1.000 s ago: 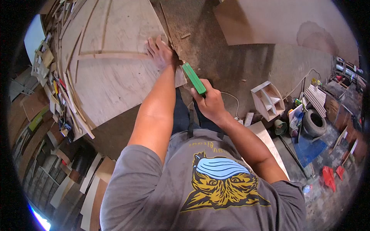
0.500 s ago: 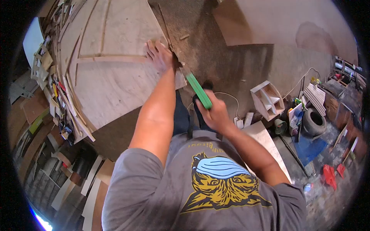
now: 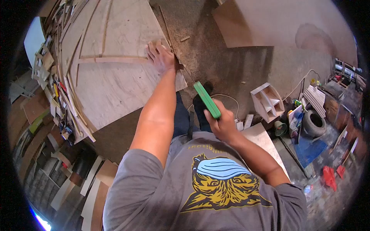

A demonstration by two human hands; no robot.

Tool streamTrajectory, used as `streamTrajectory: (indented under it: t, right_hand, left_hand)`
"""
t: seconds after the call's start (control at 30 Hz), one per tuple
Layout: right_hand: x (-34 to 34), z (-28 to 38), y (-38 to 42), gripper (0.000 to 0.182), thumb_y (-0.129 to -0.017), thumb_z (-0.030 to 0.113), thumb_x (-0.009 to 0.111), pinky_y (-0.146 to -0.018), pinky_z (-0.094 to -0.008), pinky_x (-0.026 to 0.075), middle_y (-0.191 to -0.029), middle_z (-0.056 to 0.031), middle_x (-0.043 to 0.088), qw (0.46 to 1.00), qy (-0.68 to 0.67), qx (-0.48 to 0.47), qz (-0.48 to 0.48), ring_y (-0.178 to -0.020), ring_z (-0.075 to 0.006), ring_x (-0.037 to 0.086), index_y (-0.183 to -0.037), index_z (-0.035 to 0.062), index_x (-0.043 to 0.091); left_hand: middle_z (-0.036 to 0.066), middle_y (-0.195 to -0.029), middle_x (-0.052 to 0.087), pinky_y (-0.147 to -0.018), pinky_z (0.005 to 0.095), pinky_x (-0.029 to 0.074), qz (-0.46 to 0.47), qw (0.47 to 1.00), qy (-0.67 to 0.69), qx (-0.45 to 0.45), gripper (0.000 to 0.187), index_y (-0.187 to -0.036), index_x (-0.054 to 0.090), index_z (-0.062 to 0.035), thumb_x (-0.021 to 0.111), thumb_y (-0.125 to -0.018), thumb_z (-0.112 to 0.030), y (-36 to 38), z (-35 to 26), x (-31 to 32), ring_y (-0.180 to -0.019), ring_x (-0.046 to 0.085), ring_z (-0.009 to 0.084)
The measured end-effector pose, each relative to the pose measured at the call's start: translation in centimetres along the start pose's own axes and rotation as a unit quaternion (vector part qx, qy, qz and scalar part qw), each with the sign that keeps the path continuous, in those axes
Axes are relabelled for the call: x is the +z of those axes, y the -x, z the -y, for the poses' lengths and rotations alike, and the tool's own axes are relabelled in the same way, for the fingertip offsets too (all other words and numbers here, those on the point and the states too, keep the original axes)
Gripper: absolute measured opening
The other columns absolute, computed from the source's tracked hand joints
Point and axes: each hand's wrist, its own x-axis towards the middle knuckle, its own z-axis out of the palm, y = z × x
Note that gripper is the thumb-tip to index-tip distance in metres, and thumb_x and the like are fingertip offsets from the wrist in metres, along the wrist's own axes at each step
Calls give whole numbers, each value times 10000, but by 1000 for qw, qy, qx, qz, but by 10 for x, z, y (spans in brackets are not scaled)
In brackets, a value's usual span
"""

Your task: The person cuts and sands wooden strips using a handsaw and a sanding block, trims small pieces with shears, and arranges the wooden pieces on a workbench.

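Note:
My left hand [image 3: 161, 57] lies with its fingers spread on a large plywood sheet [image 3: 115, 86], near the sheet's right edge and at the end of a thin wooden strip [image 3: 111, 60]. My right hand [image 3: 222, 121] is closed around the green handle of a saw [image 3: 207, 100]. The saw's thin blade points up and left toward the sheet's edge, just right of my left hand. Where the blade meets the wood is hard to make out.
Wood offcuts [image 3: 58, 84] are piled along the left. Another plywood board [image 3: 262, 23] lies at the upper right. A small wooden shelf box [image 3: 267, 102], a cable, a tire [image 3: 314, 124] and a blue sheet [image 3: 310, 150] are on the floor at right.
My right hand has pulled the green-handled saw down and to the right, so more of the blade shows. My left hand has stayed in nearly the same place.

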Motion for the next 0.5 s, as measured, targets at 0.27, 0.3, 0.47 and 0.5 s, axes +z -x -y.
streamTrajectory:
  t: [0.27,0.3,0.47,0.5]
  right_hand:
    - [0,-7,-9,346,-969,212,696,-657,-494,542,-933,-266,679,997,-3,59,50,-828,-472,682,-1245,42,575]
    - [0,-5,-6,351,-967,211,698,-658,-495,541,-931,-269,679,998,-2,50,48,-831,-472,681,-1248,41,575]
    - [22,-25,-32,360,-958,205,708,-653,-495,540,-914,-290,677,993,20,94,66,-845,-463,685,-1252,40,581]
    - [24,-23,-35,359,-957,203,709,-651,-493,540,-912,-293,676,992,18,110,63,-846,-461,687,-1250,40,583]
  left_hand:
    - [148,-1498,483,-1172,540,330,16,1000,8,-6,366,-1328,601,-176,576,-968,-236,1,4,7,-1445,395,389]
    - [144,-1502,479,-1174,539,325,19,1000,5,-11,367,-1329,601,-177,578,-967,-232,2,4,6,-1449,390,387]
    - [165,-1477,500,-1149,548,368,8,1000,-2,5,355,-1329,608,-163,562,-987,-244,1,6,5,-1395,434,421]
    - [163,-1481,495,-1150,548,366,10,1000,-8,9,353,-1329,606,-165,561,-987,-241,0,6,3,-1397,432,420]
